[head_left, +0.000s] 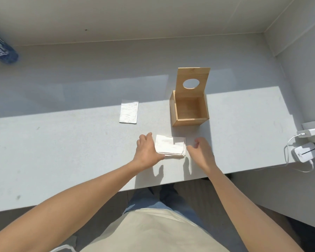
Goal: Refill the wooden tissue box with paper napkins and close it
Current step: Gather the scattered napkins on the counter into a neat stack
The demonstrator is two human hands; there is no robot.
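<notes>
A wooden tissue box (189, 121) stands on the white table, empty inside, with its lid (192, 77) swung upright at the back; the lid has an oval hole. In front of the box lies a stack of white paper napkins (170, 146). My left hand (147, 151) touches the stack's left edge, thumb at its near corner. My right hand (200, 150) hovers just right of the stack, fingers curled and apart, not clearly touching it.
An empty clear wrapper (129, 111) lies left of the box. A blue bottle (3, 48) lies at the far left. White chargers and cables (305, 151) sit at the table's right end. The table's (62, 151) front edge is close to my body.
</notes>
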